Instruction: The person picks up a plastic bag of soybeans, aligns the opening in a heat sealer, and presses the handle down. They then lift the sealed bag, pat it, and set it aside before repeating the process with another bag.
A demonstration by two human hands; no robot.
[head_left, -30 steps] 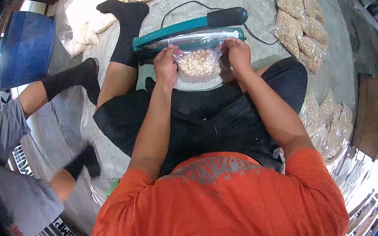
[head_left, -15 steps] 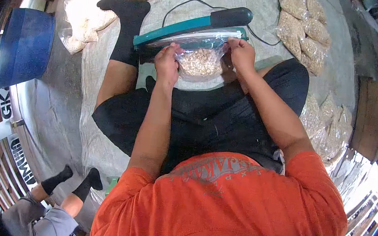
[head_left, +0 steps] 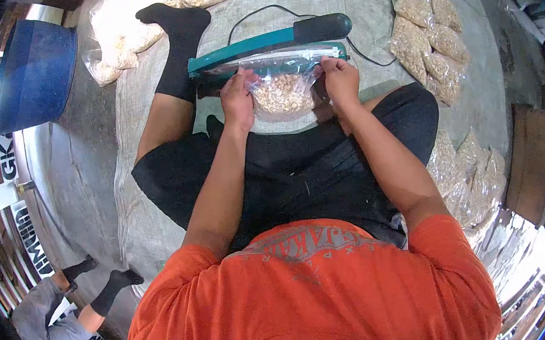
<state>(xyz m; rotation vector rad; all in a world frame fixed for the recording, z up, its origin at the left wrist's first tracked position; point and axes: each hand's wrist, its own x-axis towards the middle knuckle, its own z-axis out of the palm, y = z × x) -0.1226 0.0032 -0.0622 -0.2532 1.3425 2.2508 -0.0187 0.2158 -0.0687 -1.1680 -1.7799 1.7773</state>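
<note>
A clear plastic bag (head_left: 283, 96) partly filled with pale, nut-like pieces lies in front of my crossed legs. My left hand (head_left: 238, 99) pinches its left upper corner, and my right hand (head_left: 339, 82) pinches the right one. Between them the bag's mouth is stretched flat along a teal bag sealer (head_left: 246, 47). The sealer's arm is raised at a slant, with its black handle (head_left: 323, 28) at the upper right. The bag's top edge lies along the white sealing strip under the arm.
Filled bags (head_left: 428, 43) lie at the upper right, more filled bags (head_left: 466, 166) beside my right knee, and others (head_left: 144, 24) at the upper left. A black cord (head_left: 264, 6) loops behind the sealer. A blue tub (head_left: 36, 72) stands left. Another person's legs (head_left: 100, 295) show lower left.
The whole view has shifted slightly. Both hands still hold the bag's corners at the sealer, whose arm stays raised. The other person's legs at the lower left have moved a little.
</note>
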